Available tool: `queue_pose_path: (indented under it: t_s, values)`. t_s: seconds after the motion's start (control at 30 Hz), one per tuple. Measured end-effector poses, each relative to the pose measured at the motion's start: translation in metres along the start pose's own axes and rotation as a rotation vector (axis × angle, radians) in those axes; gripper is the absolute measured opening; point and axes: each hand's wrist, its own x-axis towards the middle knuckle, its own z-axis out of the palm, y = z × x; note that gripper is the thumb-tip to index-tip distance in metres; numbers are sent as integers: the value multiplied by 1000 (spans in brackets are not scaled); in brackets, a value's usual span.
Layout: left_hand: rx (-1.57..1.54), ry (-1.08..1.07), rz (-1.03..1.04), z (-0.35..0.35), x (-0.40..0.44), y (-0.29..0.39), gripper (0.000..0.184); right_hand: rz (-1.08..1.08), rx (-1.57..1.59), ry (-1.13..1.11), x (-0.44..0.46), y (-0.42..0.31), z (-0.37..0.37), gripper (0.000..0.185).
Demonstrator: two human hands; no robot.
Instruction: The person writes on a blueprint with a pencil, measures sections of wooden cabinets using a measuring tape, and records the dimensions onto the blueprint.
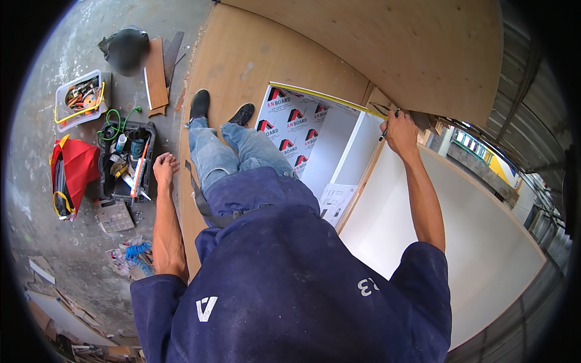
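My right hand (400, 132) is closed at the end of a stretched yellow tape measure (330, 97). A dark pen-like stick (382, 134) pokes out from under its fingers. The blade runs along the top edge of a white cabinet box (339, 142), whose panel carries a printed "ANBOARD" film (290, 124). Away to the left my left hand (164, 169) hangs in the air, fingers loosely curled and apart, with nothing in it. Below it in the picture lies the concrete floor, and a black toolbox (128, 160) is nearest to it.
A paper drawing (337, 199) lies on the white board. A clear tool bin (80, 100), a red bag (75, 172), a green cord (118, 124) and wood strips (156, 75) are on the floor. Large plywood sheets (387, 48) and a white panel (466, 236) stand close by.
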Motion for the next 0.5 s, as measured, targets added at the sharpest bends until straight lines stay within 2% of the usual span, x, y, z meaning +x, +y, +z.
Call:
queue_pose_path:
  t_s: [0.5]
  values:
    - [9, -1, 14, -1, -1, 4, 28, 1, 0, 42, -1, 4, 10, 30]
